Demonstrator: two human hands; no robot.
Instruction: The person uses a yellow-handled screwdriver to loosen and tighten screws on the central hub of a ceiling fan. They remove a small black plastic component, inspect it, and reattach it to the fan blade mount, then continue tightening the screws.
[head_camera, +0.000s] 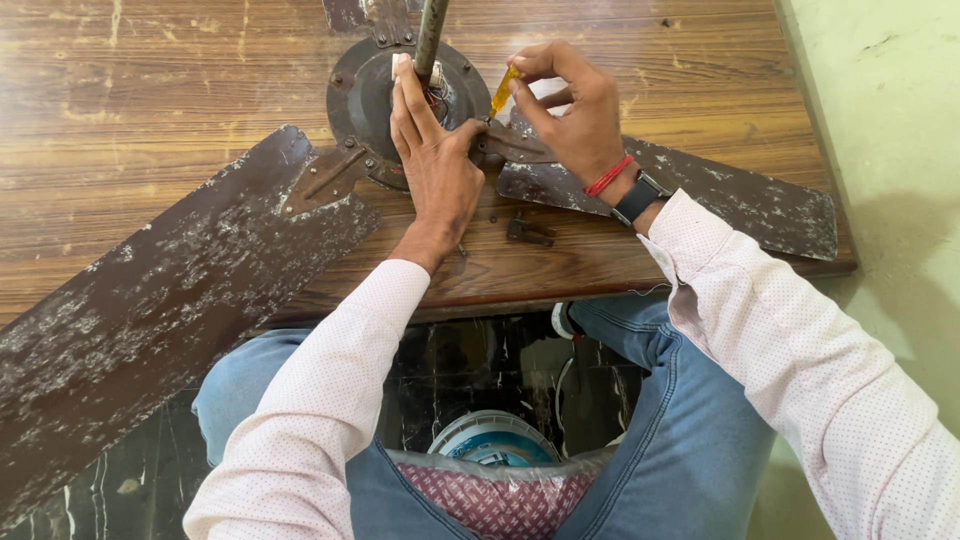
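A worn wooden table (150, 90) lies under both hands, and across it sprawls a dismantled ceiling fan. Its long brown blade (150, 310), paint flaking off in pale patches, runs down and away to the left of the left hand (432, 160) and overhangs the table edge; a second blade (720, 200) lies beneath and to the right of the right hand (575, 115). Between them sits the round dark motor hub (362, 95), directly under the left hand, which presses flat on it with fingers stretched out and the thumb spread toward the right hand, clasping nothing. A grey metal rod (430, 35) rises from the hub just beyond the left fingertips. The right hand is closed in a pinch around a small yellow-handled screwdriver (503, 90), whose tip points down at the blade bracket (510, 145) between the two hands, near the left thumb. A red thread (608, 177) and a dark watch (640, 197) circle the right wrist. Just behind the left wrist, toward the person, a small dark metal part (528, 230) lies loose on the table.
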